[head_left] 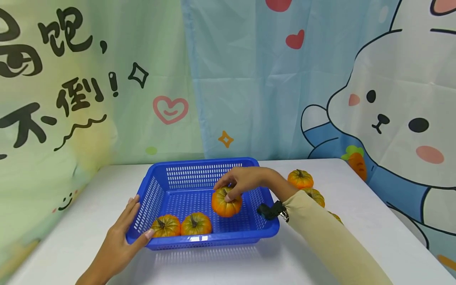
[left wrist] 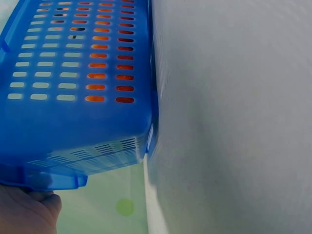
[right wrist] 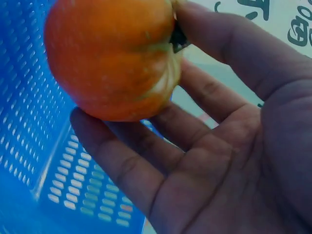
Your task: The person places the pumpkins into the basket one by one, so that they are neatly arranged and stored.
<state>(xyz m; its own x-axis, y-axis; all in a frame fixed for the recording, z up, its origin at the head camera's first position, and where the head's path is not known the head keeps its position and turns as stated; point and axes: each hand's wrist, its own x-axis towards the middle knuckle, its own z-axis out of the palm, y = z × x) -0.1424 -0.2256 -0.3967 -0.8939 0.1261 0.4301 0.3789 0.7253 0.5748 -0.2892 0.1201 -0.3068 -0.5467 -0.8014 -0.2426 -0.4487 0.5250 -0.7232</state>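
Note:
A blue plastic basket with slotted walls stands on the white table. My right hand holds a small orange-green pumpkin over the right part of the basket. In the right wrist view, the thumb lies by the pumpkin's stem and the other fingers support its side. Two more pumpkins, one at the left and one beside it, sit inside along the front wall. My left hand rests against the basket's left side with straight fingers, its thumb at the front left corner.
Right of the basket, several pumpkins stand in a row: a far one, a middle one and one partly hidden behind the right sleeve. A printed curtain hangs behind the white table.

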